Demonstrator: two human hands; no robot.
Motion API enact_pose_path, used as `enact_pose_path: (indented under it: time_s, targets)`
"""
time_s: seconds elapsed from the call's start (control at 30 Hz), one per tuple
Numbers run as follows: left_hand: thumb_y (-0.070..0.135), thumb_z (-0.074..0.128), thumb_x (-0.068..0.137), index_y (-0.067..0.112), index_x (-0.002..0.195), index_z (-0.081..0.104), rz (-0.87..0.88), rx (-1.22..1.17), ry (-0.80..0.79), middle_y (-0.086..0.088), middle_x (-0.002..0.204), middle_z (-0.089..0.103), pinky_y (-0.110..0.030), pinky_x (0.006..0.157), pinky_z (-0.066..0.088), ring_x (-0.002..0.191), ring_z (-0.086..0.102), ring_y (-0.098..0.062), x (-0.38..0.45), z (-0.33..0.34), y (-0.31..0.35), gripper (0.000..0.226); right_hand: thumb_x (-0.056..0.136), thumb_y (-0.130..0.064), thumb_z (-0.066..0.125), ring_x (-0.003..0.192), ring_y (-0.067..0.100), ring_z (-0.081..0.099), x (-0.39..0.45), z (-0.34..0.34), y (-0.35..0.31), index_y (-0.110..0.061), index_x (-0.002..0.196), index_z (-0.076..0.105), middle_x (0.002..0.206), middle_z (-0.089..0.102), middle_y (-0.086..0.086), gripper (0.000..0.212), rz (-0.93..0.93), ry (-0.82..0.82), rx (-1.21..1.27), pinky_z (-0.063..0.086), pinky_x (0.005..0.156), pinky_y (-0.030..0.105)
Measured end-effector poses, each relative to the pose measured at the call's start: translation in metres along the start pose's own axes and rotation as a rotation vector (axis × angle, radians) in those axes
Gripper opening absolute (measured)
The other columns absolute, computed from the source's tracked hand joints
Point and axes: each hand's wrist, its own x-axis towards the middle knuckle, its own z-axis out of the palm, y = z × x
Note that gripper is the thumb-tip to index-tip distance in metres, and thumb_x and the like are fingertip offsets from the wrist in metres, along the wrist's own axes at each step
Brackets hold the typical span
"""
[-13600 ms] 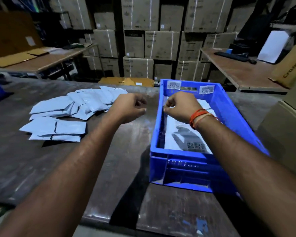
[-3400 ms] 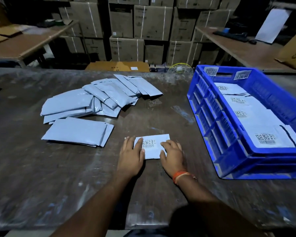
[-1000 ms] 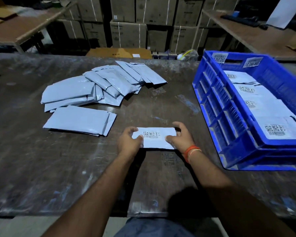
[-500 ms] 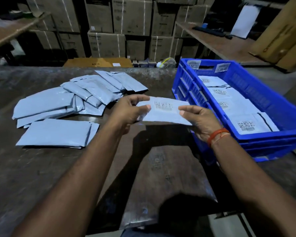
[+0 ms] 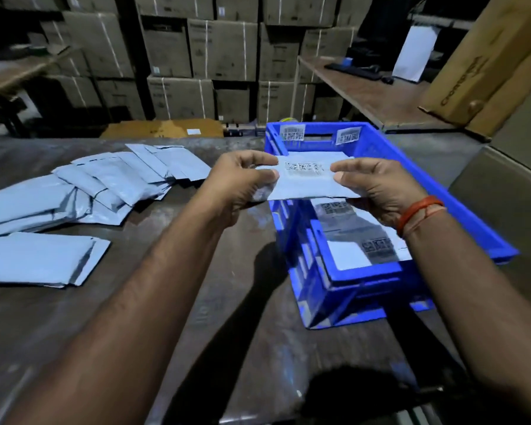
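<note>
I hold a flat grey mailer packet (image 5: 304,187) with a barcode label face up, in the air above the near left part of a blue plastic crate (image 5: 362,279). My left hand (image 5: 242,182) pinches its left end, and my right hand (image 5: 377,185) pinches its right end. Inside the crate lie several labelled packets (image 5: 354,256), partly hidden by the held one. A spread of several unlabelled grey packets (image 5: 105,182) lies on the dark table to the left.
The dark worn table (image 5: 227,302) carries another stack of grey packets (image 5: 34,259) at the near left. Stacked cardboard boxes (image 5: 221,50) line the back. A wooden bench (image 5: 374,96) with a keyboard stands back right, and large cartons (image 5: 485,62) stand to the right.
Both hands lifted the labelled packet off the table and carried it right; it now hovers over the crate. The view has swung toward the crate.
</note>
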Motion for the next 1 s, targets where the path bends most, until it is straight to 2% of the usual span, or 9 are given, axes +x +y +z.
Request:
enact_pose_path:
  time_s: [0.23,0.37,0.43,0.5,0.63,0.73,0.83,0.93,1.0]
  targets:
    - [-0.006,0.066,0.089,-0.003,0.113,0.069,0.023,0.186,-0.024,-0.02,0.082,0.065,-0.017,0.048,0.046,0.073,0.056,-0.026,-0.006,0.083,-0.003,0.024,0.087,-0.013,0.072,0.074,0.005,0.057,0.01,-0.085,0.017,-0.018,0.1,0.073,0.086,0.066,-0.002,0.013,0.088,0.037,-0.103,0.043,0.05,0.015]
    - [0.004,0.077,0.083,0.015,0.098,0.075,0.028,0.5,-0.04,-0.007,0.082,0.07,-0.025,0.059,0.055,0.062,0.06,-0.015,0.004,0.117,-0.011,0.019,0.086,0.004,0.069,0.051,-0.001,0.059,0.006,-0.12,0.025,-0.006,0.092,0.07,0.075,0.066,0.006,0.012,0.088,0.04,-0.12,0.042,0.043,0.012]
    - [0.008,0.081,0.079,0.02,0.094,0.075,0.029,0.697,-0.052,0.002,0.091,0.069,-0.027,0.071,0.058,0.069,0.061,-0.007,0.007,0.13,-0.013,0.02,0.085,0.011,0.067,0.043,-0.001,0.056,0.005,-0.13,0.031,-0.001,0.088,0.068,0.058,0.064,0.002,0.012,0.098,0.017,-0.156,0.041,0.041,0.01]
    - [0.008,0.081,0.081,0.019,0.097,0.074,0.002,0.811,-0.095,0.003,0.094,0.069,-0.032,0.078,0.06,0.075,0.062,-0.009,0.006,0.147,-0.015,0.021,0.085,0.012,0.066,0.038,0.001,0.051,0.003,-0.143,0.035,0.001,0.088,0.067,0.045,0.058,-0.005,0.011,0.122,-0.016,-0.235,0.037,0.037,0.01]
    - [-0.002,0.071,0.085,0.01,0.105,0.068,-0.154,0.887,-0.21,-0.013,0.084,0.074,-0.04,0.073,0.059,0.069,0.065,-0.024,0.002,0.161,-0.023,0.024,0.083,0.008,0.072,0.04,0.0,0.055,0.004,-0.153,0.041,0.001,0.089,0.071,0.053,0.062,0.0,0.009,0.132,-0.042,-0.408,0.041,0.039,0.012]
    - [-0.003,0.074,0.084,0.009,0.106,0.068,-0.206,0.948,-0.235,-0.012,0.083,0.068,-0.034,0.061,0.059,0.062,0.061,-0.023,0.002,0.167,-0.034,0.027,0.083,0.008,0.072,0.036,0.001,0.052,0.006,-0.16,0.051,0.004,0.093,0.072,0.053,0.062,0.002,0.011,0.17,-0.078,-0.491,0.041,0.037,0.013]
    - [0.002,0.077,0.083,0.007,0.111,0.071,-0.246,1.056,-0.258,-0.011,0.08,0.066,-0.035,0.07,0.061,0.064,0.063,-0.025,0.0,0.176,-0.04,0.029,0.082,0.009,0.072,0.036,0.006,0.052,0.007,-0.162,0.062,0.005,0.092,0.071,0.061,0.061,0.009,0.012,0.207,-0.111,-0.569,0.041,0.038,0.014]
    - [0.008,0.066,0.092,0.004,0.123,0.067,-0.325,1.184,-0.317,-0.018,0.111,0.071,-0.028,0.065,0.054,0.077,0.06,-0.024,0.002,0.183,-0.047,0.031,0.077,0.005,0.076,0.047,0.016,0.053,0.01,-0.163,0.069,0.004,0.085,0.073,0.064,0.066,0.015,0.009,0.187,-0.16,-0.697,0.047,0.046,0.02]
    - [0.006,0.058,0.095,0.001,0.131,0.061,-0.37,1.246,-0.399,-0.018,0.133,0.063,-0.023,0.056,0.051,0.084,0.06,-0.026,0.006,0.184,-0.051,0.036,0.074,-0.005,0.08,0.058,0.02,0.058,0.012,-0.162,0.07,-0.003,0.074,0.073,0.069,0.071,0.014,0.008,0.177,-0.221,-0.807,0.053,0.06,0.031]
